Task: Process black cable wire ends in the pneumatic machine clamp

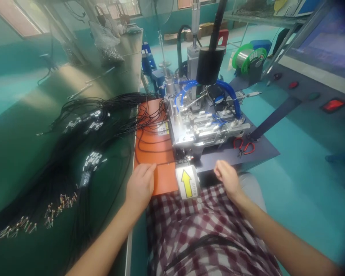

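Observation:
My left hand point(140, 184) is closed over the orange mat point(163, 178), its fingertips on a black cable point(161, 164). From the fingertips the cable runs right to a small metal end point(189, 158) at the front of the bench machine point(201, 126). My right hand point(227, 177) is curled into a loose fist in front of the machine's base plate, and I see nothing in it. Between my hands is a white part with a yellow arrow point(186, 183). More black cables point(149, 111) lie across the far end of the mat.
Bundles of black cables point(115, 103) with metal ends point(92, 161) cover the green table point(115, 218) at left. Red-handled pliers point(243, 147) lie on the base plate point(264, 152). Behind stands a green wire spool point(248, 58). A control panel point(310, 90) with buttons is at right.

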The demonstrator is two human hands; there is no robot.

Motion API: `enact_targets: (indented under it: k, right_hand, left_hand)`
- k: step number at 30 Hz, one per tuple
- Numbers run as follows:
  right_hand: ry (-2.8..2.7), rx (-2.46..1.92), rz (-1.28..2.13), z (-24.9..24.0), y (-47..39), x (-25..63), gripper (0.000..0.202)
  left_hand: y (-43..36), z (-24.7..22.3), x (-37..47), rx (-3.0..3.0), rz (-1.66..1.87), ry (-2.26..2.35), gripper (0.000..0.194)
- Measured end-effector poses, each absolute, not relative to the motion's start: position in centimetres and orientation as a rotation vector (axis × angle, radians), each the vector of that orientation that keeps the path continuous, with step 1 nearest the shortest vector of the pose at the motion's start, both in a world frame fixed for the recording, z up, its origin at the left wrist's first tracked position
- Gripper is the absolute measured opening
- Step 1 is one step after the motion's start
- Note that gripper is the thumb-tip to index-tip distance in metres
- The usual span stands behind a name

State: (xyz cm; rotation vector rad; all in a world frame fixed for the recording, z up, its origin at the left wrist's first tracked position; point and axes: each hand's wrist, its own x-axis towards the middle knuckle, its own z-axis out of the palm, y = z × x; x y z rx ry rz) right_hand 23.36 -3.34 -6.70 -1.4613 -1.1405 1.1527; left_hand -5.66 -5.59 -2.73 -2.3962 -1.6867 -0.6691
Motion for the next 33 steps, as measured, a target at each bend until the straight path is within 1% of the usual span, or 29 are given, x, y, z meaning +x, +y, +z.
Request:
enact_targets:
  k: [4,10,17,24,30,33]
  right_hand:
    - [-1.120,-1.548,1.155,-9.1,-7.2,24.9,0.046]
    - [-1.203,-1.640,1.288,-13.6,-11.6,26.1,0.054]
    - [-1.364,-1.684,1.435,-15.5,-14.4,26.1,0.050]
    - [-1.617,-1.595,1.541,-13.5,-15.3,24.4,0.037]
    - [-2.024,-1.318,1.673,-8.4,-14.8,19.1,0.021]
    - [-2.178,-1.132,1.653,-5.4,-14.2,15.1,0.018]
  left_hand:
    - [-5.6,-2.8,-5.7,-2.371,-0.682,-1.699,0.034]
    - [-5.8,-2.6,-5.6,-2.342,-0.678,-1.712,0.035]
    - [-3.3,-1.5,-6.4,-2.409,-0.589,-1.753,0.038]
    - [-2.5,-0.9,-6.8,-2.490,-0.571,-1.776,0.039]
    - [-2.1,0.1,-7.2,-2.639,-0.444,-1.846,0.040]
    - [-1.4,0.8,-8.3,-2.742,-0.405,-1.871,0.043]
